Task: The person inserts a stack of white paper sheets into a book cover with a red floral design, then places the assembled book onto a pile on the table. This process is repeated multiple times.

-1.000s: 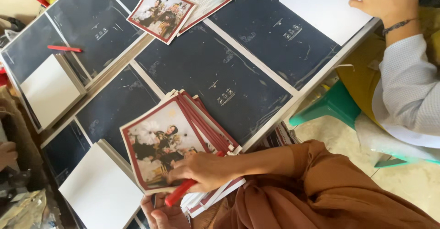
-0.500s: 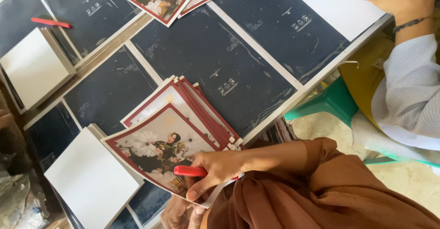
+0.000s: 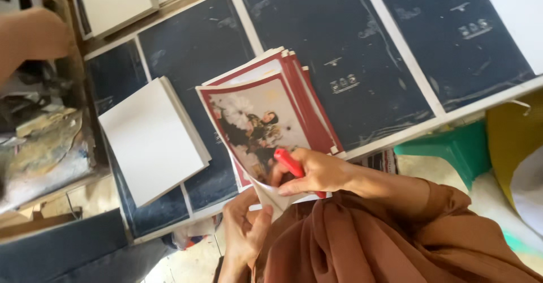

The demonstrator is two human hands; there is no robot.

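One table (image 3: 396,45), dark panels with pale strips between, running far-left to near-right.

One white board (image 3: 151,138), blank, lying flat on the table, left of the photo stack and apart from it.

One photo stack (image 3: 271,113), red-bordered prints fanned at the near edge of the table; long axis runs from near-left to far-right, top print face up, its near corner lifted.

Right hand (image 3: 314,172), nearer the stack, resting on the top print's near end, closed around a red marker (image 3: 289,163) that points far-left.

Left hand (image 3: 244,232), below the table edge, fingers pinching the lifted near corner of the top print.
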